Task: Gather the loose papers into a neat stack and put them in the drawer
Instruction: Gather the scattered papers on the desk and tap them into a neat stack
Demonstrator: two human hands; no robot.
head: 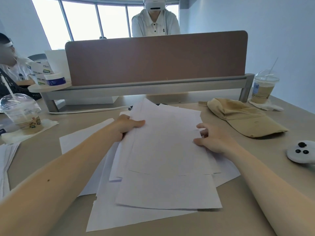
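Note:
Several loose white papers (pixel 163 150) lie in an untidy, fanned pile on the beige desk (pixel 238 193) in front of me. My left hand (pixel 126 126) grips the pile's upper left edge, thumb on top and fingers underneath. At the pile's right edge my right hand (pixel 213 140) rests with spread fingers touching the sheets. One separate sheet (pixel 81 138) lies flat to the left, partly under my left forearm. No drawer is in view.
A tan cap (pixel 243 116) lies right of the papers, a white controller (pixel 301 152) near the right edge. Iced drinks stand at far left (pixel 22 113) and far right (pixel 263 89). A brown divider (pixel 153 57) closes the back; a person stands behind it, another sits at left.

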